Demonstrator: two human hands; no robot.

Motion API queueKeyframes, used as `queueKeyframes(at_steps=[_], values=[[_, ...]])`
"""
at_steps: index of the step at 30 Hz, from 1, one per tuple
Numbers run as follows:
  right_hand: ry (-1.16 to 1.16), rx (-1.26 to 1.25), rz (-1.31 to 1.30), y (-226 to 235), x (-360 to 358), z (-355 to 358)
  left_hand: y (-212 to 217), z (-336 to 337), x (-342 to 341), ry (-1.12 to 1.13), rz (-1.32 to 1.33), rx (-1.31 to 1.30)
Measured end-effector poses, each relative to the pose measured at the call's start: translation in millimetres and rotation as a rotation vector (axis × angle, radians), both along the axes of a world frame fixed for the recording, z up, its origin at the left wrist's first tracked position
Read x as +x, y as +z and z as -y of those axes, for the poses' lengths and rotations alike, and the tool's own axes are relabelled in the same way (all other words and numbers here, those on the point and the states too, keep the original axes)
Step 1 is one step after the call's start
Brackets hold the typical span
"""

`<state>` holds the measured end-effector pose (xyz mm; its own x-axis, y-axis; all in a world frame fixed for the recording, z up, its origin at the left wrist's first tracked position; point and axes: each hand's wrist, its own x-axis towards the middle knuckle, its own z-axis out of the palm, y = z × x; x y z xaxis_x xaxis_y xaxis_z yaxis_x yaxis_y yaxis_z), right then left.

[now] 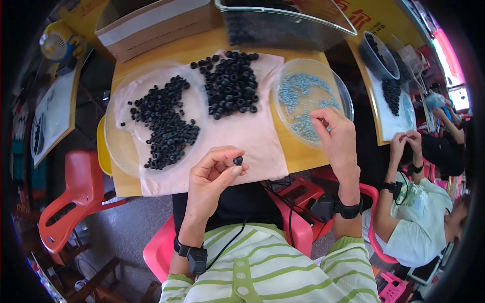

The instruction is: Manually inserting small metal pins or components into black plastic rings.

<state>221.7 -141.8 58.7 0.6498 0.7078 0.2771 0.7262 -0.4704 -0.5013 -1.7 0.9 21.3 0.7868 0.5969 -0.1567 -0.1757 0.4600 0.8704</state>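
Note:
My left hand [214, 169] is raised over the near edge of the cloth, thumb and fingers pinching a small, round black piece [238, 160]. Over the right-hand clear round dish [345, 96], the fingertips of my right hand [337, 134] are pressed together. Whatever is between them is too small to make out. Many tiny blue-grey pieces [298, 87] lie in that dish. To the left, a wide clear round tray [113, 136] holds a spread of small black pieces [172, 144] with holes. A pile of larger black pieces [230, 83] sits on the pink cloth [255, 136] between the two.
Along the table's far side stand a cardboard box [151, 30] and a clear bin [288, 30] with black pieces. A red chair [76, 197] is at the left. On the right, another person [417, 217] sits by a second table [376, 108] with a bowl [378, 55].

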Motion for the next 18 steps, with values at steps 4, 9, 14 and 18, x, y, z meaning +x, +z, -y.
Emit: queueKeyframes(at_steps=[4, 9, 14, 18], values=[[0.035, -0.024, -0.033, 0.5, 2.6, 6.2, -12.9, -3.5, 12.5, -0.041, 0.002, 0.072], [0.098, -0.06, 0.015, -3.7, 8.2, -9.8, -18.7, -5.7, 15.3, -0.077, -0.042, 0.029], [0.234, -0.146, 0.114, -1.0, 4.6, -23.0, -19.6, -6.0, 17.3, -0.064, -0.017, -0.008], [0.361, -0.206, 0.161, -3.1, 6.5, -24.5, -18.7, -6.0, 19.5, -0.061, -0.011, -0.027]])
